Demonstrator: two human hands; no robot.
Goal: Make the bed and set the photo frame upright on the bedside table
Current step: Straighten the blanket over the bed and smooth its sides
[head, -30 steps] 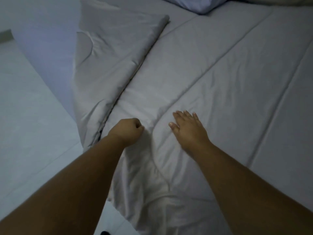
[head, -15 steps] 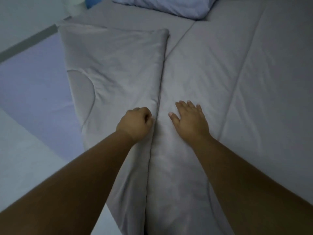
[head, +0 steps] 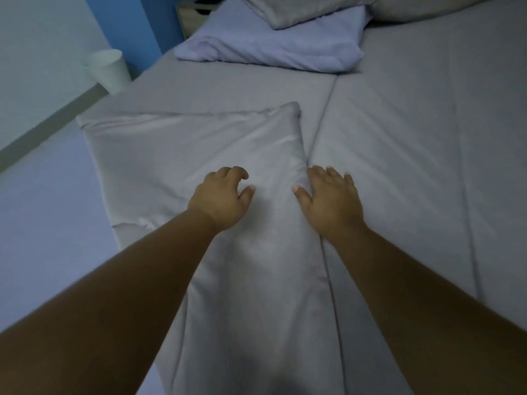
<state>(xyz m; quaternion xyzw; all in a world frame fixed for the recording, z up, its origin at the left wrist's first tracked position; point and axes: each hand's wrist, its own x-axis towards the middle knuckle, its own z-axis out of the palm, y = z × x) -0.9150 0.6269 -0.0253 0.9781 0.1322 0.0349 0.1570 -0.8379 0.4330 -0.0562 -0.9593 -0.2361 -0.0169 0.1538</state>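
A grey quilt (head: 399, 172) covers the bed, with its left edge folded back into a flap (head: 176, 155) that lies on top. My left hand (head: 221, 198) rests on that flap with fingers curled and apart, holding nothing. Flat on the quilt right beside the flap's fold lies my right hand (head: 332, 201), fingers spread. At the head of the bed a lilac pillow (head: 273, 44) sits partly under a grey pillow (head: 313, 8). The corner of a wooden bedside table (head: 189, 15) shows at the top. No photo frame is in view.
A white bin (head: 109, 71) stands on the floor by the blue wall (head: 128, 27), left of the bed. The lilac sheet (head: 42, 223) shows bare along the bed's left side. A pale wall with a grey skirting runs at the far left.
My view has tilted up toward the head of the bed. My left hand has uncurled from a fist and moved up the flap. The right hand slid forward along the fold.
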